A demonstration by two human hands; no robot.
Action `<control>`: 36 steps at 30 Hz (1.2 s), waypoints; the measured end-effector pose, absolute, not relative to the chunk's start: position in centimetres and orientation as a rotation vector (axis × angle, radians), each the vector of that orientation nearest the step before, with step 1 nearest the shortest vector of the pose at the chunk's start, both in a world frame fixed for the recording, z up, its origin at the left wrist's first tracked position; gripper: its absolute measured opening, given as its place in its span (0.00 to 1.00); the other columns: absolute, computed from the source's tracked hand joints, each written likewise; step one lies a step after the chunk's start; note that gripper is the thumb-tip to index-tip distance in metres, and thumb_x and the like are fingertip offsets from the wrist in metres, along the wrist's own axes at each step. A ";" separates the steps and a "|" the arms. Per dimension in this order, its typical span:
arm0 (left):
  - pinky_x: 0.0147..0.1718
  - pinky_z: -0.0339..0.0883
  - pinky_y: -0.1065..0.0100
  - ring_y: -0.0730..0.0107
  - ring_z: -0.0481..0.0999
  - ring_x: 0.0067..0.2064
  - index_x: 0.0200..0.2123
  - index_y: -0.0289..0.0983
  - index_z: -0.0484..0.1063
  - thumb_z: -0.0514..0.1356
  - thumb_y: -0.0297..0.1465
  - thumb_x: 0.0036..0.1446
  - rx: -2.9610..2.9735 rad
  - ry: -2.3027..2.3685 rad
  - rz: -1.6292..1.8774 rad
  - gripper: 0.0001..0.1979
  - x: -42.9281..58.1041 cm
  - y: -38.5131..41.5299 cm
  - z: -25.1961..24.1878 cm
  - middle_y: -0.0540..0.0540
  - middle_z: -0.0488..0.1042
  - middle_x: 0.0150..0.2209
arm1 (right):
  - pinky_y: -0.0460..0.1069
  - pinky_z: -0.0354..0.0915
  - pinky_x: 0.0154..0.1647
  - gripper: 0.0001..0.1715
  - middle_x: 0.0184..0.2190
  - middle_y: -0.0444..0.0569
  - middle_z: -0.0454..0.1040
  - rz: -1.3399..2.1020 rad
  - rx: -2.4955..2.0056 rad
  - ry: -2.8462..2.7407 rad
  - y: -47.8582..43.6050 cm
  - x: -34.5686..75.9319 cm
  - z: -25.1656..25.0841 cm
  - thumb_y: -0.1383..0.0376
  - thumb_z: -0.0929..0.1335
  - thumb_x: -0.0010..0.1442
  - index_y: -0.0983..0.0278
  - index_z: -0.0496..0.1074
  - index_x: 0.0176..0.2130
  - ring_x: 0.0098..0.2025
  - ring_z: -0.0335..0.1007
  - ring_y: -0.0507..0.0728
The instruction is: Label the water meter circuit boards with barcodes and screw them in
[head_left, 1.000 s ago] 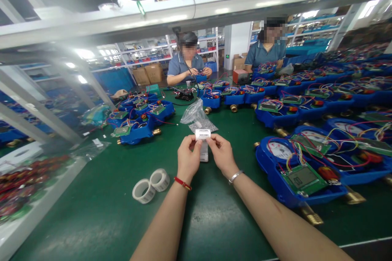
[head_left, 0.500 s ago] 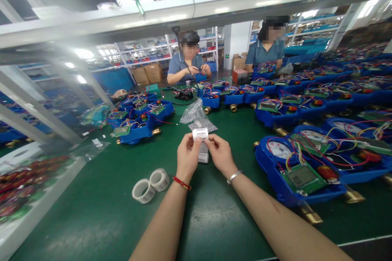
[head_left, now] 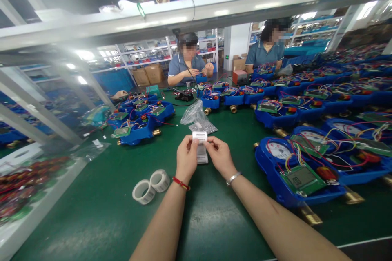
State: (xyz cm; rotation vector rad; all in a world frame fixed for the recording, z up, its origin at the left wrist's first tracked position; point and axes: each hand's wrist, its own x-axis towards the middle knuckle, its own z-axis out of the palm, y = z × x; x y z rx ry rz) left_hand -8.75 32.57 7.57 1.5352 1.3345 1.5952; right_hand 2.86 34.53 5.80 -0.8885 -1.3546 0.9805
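Between my two hands is a strip of white barcode labels (head_left: 200, 136), its lower part (head_left: 202, 158) hanging down toward the green table. My left hand (head_left: 186, 155) pinches the strip's left side, thumb on the front. From the right, my right hand (head_left: 219, 155) grips the other edge with thumb and fingertips. Just beyond the labels lies a clear plastic bag (head_left: 196, 113) with small grey pieces (head_left: 206, 125) in or beside it. Two rolls of white labels, one (head_left: 143, 192) touching the other (head_left: 159, 180), stand left of my left forearm.
Blue water meter housings (head_left: 301, 171) with circuit boards, wires and brass fittings fill the right side in rows. More housings (head_left: 137, 126) sit at the left. A white shelf beam (head_left: 214, 12) crosses overhead. Two co-workers (head_left: 188, 63) sit across the green table (head_left: 220, 220).
The label strip and my hands have shifted very slightly, with the top label tipped a little lower. Across the table, one co-worker's hands have moved apart.
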 end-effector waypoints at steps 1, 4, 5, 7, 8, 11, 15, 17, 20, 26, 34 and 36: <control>0.37 0.66 0.68 0.67 0.74 0.36 0.36 0.37 0.73 0.55 0.33 0.60 1.564 1.341 1.573 0.08 -8.9 32.6 7.5 0.48 0.76 0.34 | 0.46 0.61 0.28 0.14 0.23 0.44 0.73 0.985 -0.885 -1.341 34.5 2.8 5.9 0.58 0.67 0.58 0.65 0.76 0.35 0.25 0.65 0.53; 0.42 0.66 0.65 0.64 0.74 0.40 0.36 0.38 0.75 0.57 0.32 0.59 1.634 1.375 1.542 0.07 -9.1 32.8 7.1 0.46 0.76 0.36 | 0.47 0.64 0.31 0.16 0.27 0.47 0.76 0.986 -0.875 -1.307 34.6 2.9 6.0 0.57 0.65 0.59 0.65 0.76 0.36 0.30 0.69 0.55; 0.44 0.65 0.64 0.63 0.74 0.42 0.37 0.38 0.75 0.58 0.32 0.58 1.643 1.397 1.553 0.07 -9.2 32.9 7.0 0.46 0.76 0.38 | 0.47 0.63 0.31 0.15 0.27 0.47 0.75 0.983 -0.875 -1.307 34.6 2.9 6.0 0.57 0.66 0.59 0.65 0.76 0.36 0.30 0.68 0.55; 0.47 0.64 0.62 0.62 0.73 0.45 0.40 0.38 0.75 0.58 0.33 0.58 1.642 1.445 1.590 0.09 -9.3 33.0 6.8 0.44 0.75 0.41 | 0.46 0.61 0.28 0.14 0.25 0.45 0.74 0.978 -0.878 -1.327 34.6 2.9 5.9 0.58 0.67 0.58 0.65 0.76 0.34 0.27 0.66 0.54; 0.47 0.64 0.61 0.62 0.72 0.45 0.40 0.37 0.74 0.58 0.33 0.58 1.637 1.464 1.607 0.09 -9.4 33.0 6.7 0.44 0.75 0.41 | 0.46 0.60 0.27 0.13 0.24 0.45 0.73 0.977 -0.879 -1.342 34.6 2.9 5.8 0.58 0.68 0.57 0.65 0.76 0.33 0.26 0.64 0.53; 0.47 0.63 0.60 0.62 0.72 0.45 0.39 0.37 0.74 0.58 0.33 0.59 1.647 1.499 1.628 0.08 -9.5 33.1 6.7 0.44 0.74 0.40 | 0.46 0.59 0.26 0.13 0.23 0.44 0.73 0.982 -0.873 -1.362 34.6 2.9 5.8 0.58 0.68 0.57 0.65 0.77 0.32 0.24 0.62 0.52; 0.48 0.62 0.61 0.62 0.71 0.44 0.35 0.38 0.75 0.60 0.30 0.55 1.693 1.502 1.606 0.05 -9.5 33.0 6.9 0.45 0.72 0.39 | 0.47 0.62 0.30 0.16 0.26 0.46 0.74 0.985 -0.868 -1.324 34.6 2.9 6.0 0.56 0.66 0.58 0.65 0.76 0.35 0.29 0.66 0.55; 0.47 0.63 0.61 0.62 0.71 0.45 0.36 0.38 0.75 0.60 0.31 0.55 1.685 1.502 1.608 0.06 -9.4 33.0 7.0 0.45 0.72 0.40 | 0.47 0.62 0.30 0.15 0.26 0.46 0.75 0.987 -0.868 -1.324 34.6 2.9 6.0 0.56 0.66 0.58 0.65 0.76 0.33 0.29 0.66 0.55; 0.45 0.64 0.61 0.62 0.71 0.45 0.39 0.38 0.74 0.59 0.33 0.57 1.660 1.519 1.622 0.08 -9.3 32.8 7.2 0.44 0.71 0.41 | 0.46 0.61 0.28 0.13 0.24 0.45 0.73 1.002 -0.868 -1.349 34.5 2.9 6.0 0.57 0.68 0.56 0.64 0.76 0.30 0.27 0.65 0.54; 0.49 0.61 0.59 0.60 0.69 0.49 0.33 0.40 0.77 0.61 0.30 0.53 1.668 1.566 1.589 0.05 -9.3 32.6 7.6 0.44 0.69 0.43 | 0.47 0.64 0.31 0.15 0.27 0.46 0.75 1.049 -0.842 -1.304 34.5 2.8 6.1 0.56 0.66 0.58 0.64 0.76 0.34 0.30 0.68 0.55; 0.46 0.63 0.60 0.60 0.69 0.48 0.33 0.39 0.77 0.60 0.32 0.56 1.673 1.595 1.613 0.06 -9.4 32.6 7.7 0.43 0.69 0.42 | 0.47 0.64 0.30 0.14 0.26 0.46 0.75 1.087 -0.821 -1.295 34.5 2.7 5.9 0.57 0.68 0.56 0.65 0.76 0.35 0.28 0.67 0.54; 0.46 0.62 0.61 0.61 0.69 0.48 0.33 0.39 0.77 0.60 0.31 0.55 1.691 1.589 1.605 0.05 -9.3 32.6 7.6 0.44 0.70 0.41 | 0.47 0.64 0.31 0.15 0.26 0.46 0.75 1.086 -0.816 -1.278 34.5 2.7 6.0 0.57 0.67 0.57 0.65 0.76 0.36 0.29 0.68 0.55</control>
